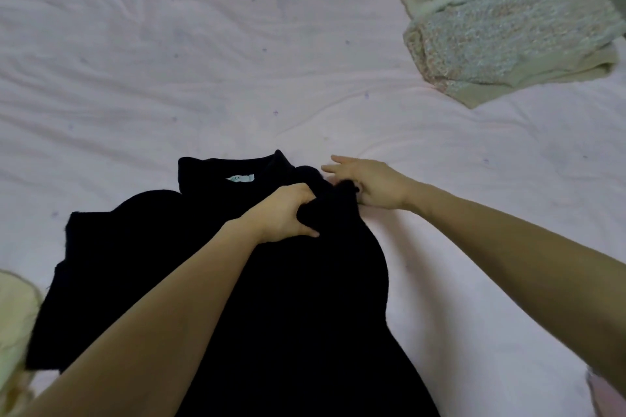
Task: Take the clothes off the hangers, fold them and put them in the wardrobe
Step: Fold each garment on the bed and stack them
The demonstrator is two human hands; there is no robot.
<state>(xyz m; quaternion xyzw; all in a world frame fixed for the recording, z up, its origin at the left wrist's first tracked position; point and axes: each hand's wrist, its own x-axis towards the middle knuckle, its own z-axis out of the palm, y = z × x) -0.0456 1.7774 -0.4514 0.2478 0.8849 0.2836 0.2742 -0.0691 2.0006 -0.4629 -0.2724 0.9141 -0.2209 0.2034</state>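
You have one black sweater (237,298) spread on the bed (203,78), at its near edge, collar away from you. Your left hand (284,213) has its grip clamped on a bunch of the sweater's right shoulder; your right hand (369,183) pinches the cloth just beside it, its other fingers spread. One stack of folded clothes (501,30) sits at the far right corner. The bed's middle and left lie open.
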